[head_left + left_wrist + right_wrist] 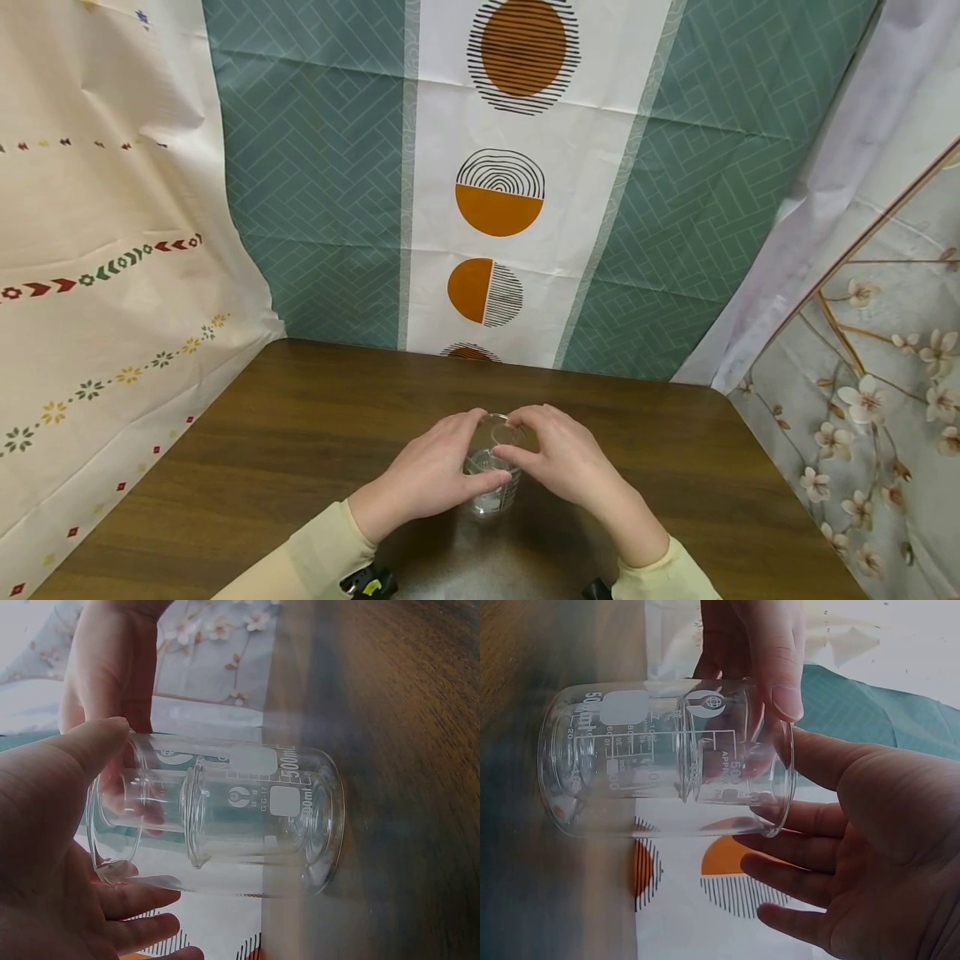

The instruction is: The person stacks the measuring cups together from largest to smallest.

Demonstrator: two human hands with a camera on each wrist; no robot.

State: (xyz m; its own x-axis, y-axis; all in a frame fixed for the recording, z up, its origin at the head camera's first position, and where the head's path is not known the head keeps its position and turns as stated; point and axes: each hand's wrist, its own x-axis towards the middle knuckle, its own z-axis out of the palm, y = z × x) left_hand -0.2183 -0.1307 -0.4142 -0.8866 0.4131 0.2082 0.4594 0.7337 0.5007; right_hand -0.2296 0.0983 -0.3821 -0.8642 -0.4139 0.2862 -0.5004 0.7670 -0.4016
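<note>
A clear glass beaker [489, 507], marked 500 ml in white print, stands upright close on the table. Inside it sits a smaller glass beaker [244, 829], its rim well below the outer one. My left hand [427, 475] holds the big beaker's rim from the left, thumb on the near side and fingers along the far side. From the right, my right hand [562, 458] holds the same rim between thumb and fingers. In the right wrist view, the lower fingers [787, 874] of the right hand spread loosely away from the glass.
The brown wood-grain table [337, 400] reaches back to a green and white patterned cloth [315, 167]. A cream cloth [112, 208] hangs on the left, and a flowered grey cloth [885, 350] on the right.
</note>
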